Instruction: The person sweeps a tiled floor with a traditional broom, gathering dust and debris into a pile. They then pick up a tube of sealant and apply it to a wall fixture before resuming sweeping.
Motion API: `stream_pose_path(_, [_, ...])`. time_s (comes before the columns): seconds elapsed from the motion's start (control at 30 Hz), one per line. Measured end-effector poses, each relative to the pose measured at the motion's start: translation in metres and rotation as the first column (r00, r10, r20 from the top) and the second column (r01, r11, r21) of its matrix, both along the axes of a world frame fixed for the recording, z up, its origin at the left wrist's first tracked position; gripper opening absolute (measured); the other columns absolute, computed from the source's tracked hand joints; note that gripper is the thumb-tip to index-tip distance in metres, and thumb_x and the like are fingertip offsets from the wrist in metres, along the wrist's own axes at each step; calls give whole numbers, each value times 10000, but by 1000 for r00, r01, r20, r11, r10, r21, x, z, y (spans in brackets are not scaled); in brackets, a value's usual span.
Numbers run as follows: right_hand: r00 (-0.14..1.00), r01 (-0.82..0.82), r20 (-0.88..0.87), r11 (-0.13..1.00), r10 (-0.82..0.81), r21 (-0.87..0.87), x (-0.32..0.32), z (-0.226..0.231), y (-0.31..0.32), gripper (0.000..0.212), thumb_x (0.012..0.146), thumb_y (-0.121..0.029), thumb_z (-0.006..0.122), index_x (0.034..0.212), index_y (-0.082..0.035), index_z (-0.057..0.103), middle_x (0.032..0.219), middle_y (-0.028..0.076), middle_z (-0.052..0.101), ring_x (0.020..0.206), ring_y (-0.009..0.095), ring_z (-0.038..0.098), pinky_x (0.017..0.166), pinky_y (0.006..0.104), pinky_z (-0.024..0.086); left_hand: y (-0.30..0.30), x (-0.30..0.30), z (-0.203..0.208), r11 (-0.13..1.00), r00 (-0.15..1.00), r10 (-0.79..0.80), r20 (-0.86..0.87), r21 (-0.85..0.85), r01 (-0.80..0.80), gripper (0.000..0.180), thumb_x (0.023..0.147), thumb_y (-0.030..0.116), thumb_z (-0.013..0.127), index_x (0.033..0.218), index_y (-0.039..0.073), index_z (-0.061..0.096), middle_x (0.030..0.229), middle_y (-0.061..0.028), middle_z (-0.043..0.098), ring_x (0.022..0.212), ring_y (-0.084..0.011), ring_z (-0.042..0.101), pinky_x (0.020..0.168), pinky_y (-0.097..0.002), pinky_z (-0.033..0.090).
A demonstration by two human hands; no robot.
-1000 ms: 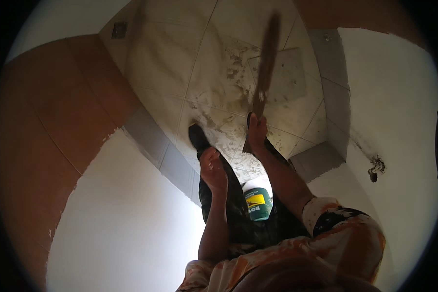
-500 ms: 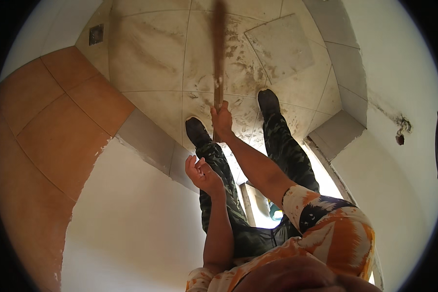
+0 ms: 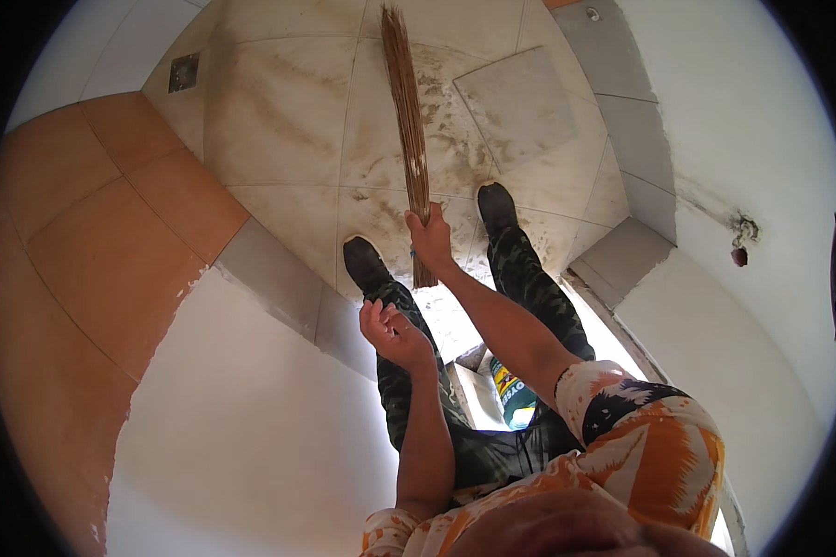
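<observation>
My right hand (image 3: 431, 239) is wrapped round the lower part of a stick broom (image 3: 406, 121), a bundle of thin brown twigs. The broom points away from me over the floor tiles, and its short butt end sticks out below my fist. Whether the far tips touch the floor, I cannot tell. My left hand (image 3: 396, 336) hovers in front of my left thigh with its fingers loosely curled and apart, holding nothing.
Dirt smears mark the beige tile floor (image 3: 279, 111). A loose-looking square tile (image 3: 520, 107) lies at the far right, and a square drain (image 3: 184, 71) at the far left. Walls flank me, the left one partly orange-tiled (image 3: 102, 251). A pipe stub (image 3: 740, 255) juts from the right wall.
The broom, blurred before, now shows sharply; its far end has swung left and come into view. The surroundings have shifted slightly left in the picture. My left hand keeps its curled pose.
</observation>
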State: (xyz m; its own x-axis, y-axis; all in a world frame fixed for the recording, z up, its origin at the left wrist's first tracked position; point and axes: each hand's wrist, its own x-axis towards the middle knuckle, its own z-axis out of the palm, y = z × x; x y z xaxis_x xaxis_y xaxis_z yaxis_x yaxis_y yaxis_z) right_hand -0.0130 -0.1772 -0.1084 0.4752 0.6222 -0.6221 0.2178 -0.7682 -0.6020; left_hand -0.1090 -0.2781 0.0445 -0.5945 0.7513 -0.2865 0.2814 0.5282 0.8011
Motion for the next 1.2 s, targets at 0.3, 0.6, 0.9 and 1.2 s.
stream_pose_path(0.3, [405,914,-97,403,-909,40,162,-35,19,384,902,-230,666,1198,-1,580,1013,213,692,911,374,696,798,481,543,13,11,2,997,1000,-15,22,-72,16,294,972,-32,529,1257,-42,601,1419,-158,511,990,-239,660,907,-349,557])
stream_pose_path(0.6, [945,282,212,950,-250,-135,205,8,29,618,866,-210,663,1403,33,479,1233,313,673,1119,460,682,946,498,550,18,19,-8,986,995,-40,90,-160,54,294,998,31,540,1272,-50,610,1410,-147,524,1014,-224,649,872,-345,530])
stream_pose_path(0.9, [782,620,-12,777,-623,109,182,12,68,611,905,-171,641,1451,5,430,1134,229,661,972,363,665,880,476,553,35,33,-2,974,991,-131,4,-184,130,262,959,-24,560,1207,-40,642,1376,-172,547,1157,-286,618,950,-369,554])
stream_pose_path(1.2, [957,-223,153,961,248,-161,91,30,179,839,938,-301,632,1642,-92,227,1123,348,700,1066,517,678,967,563,524,41,34,-6,971,994,-111,16,-210,112,257,959,-17,562,1202,-48,639,1400,-175,530,1153,-269,616,940,-361,546])
